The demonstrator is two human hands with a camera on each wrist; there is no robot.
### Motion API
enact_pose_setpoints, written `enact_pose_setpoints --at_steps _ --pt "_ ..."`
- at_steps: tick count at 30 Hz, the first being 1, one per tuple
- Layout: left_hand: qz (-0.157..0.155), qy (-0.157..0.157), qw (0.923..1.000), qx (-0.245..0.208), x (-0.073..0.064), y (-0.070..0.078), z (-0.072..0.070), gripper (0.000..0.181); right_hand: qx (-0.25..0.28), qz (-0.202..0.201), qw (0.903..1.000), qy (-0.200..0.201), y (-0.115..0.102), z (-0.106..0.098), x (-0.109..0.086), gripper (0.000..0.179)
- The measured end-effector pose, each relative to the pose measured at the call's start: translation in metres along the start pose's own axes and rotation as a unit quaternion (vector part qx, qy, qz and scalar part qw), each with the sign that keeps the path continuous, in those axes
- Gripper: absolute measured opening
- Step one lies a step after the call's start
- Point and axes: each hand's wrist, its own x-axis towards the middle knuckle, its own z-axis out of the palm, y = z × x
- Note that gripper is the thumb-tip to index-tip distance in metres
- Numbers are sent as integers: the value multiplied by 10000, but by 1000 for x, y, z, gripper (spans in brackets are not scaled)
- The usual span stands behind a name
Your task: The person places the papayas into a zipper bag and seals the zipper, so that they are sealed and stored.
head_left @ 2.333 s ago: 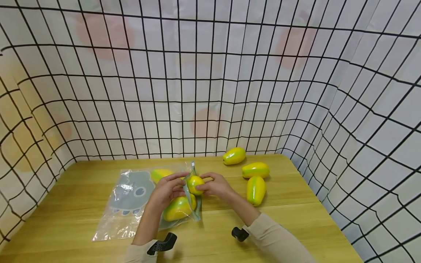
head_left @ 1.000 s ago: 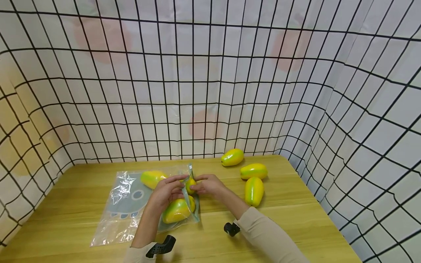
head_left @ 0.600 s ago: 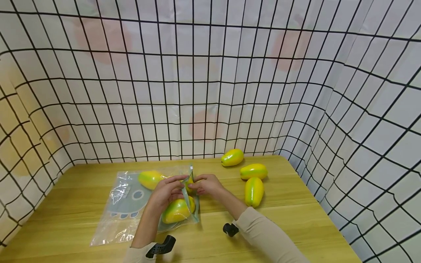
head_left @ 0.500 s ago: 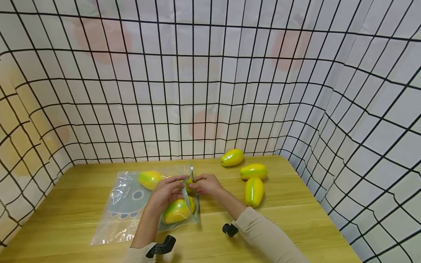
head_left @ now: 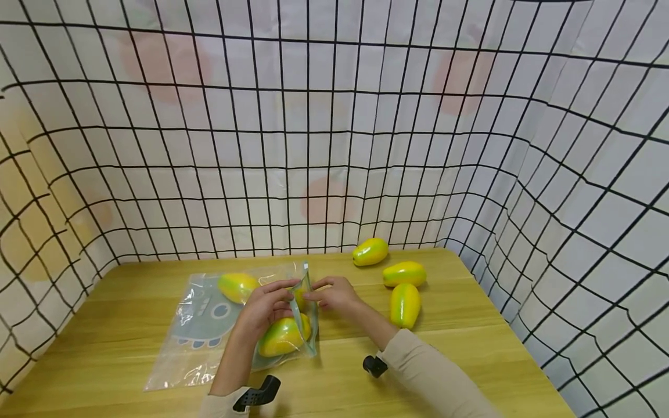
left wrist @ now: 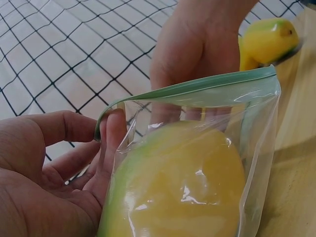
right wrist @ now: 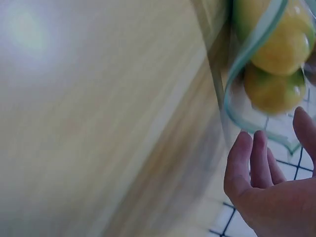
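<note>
A clear zip bag (head_left: 175,363) with a grey-blue animal print lies flat, its green-edged mouth (left wrist: 197,87) held up on the right side. My left hand (head_left: 263,305) pinches the mouth's edge between thumb and finger. Inside the bag are a yellow-green papaya (head_left: 284,337) at the front, another papaya (head_left: 237,287) further in, and a third papaya (head_left: 299,299) just behind the mouth, partly covered by the hands. My right hand (head_left: 337,295) is at the opening; the right wrist view shows its fingers (right wrist: 260,158) loosely bent, nothing between them, beside the green edge.
Three more papayas lie on the wooden table (head_left: 444,360) to the right: one papaya (head_left: 370,252) near the back, a second papaya (head_left: 405,273), and a third papaya (head_left: 405,306) against it. A black wire grid (head_left: 326,174) encloses the table at back and sides.
My right hand has pushed the papaya it held leftward into the bag mouth and let it go. The papaya deeper in the bag has shifted left. The left hand keeps its pinch.
</note>
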Motion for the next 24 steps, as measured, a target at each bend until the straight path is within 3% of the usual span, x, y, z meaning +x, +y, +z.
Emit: enact_pose_setpoints --at_steps 9,16,24 --pt "26 150 9999 25 0 0 0 38 -675 68 9977 8 -9 -46 -12 50" --pt "60 12 10000 35 -1 1 -1 42 -1069 -107 9942 82 -21 -85 -29 47" --pt "-31 66 10000 -3 1 -2 -1 40 -1844 -179 9826 151 -21 -128 -42 53"
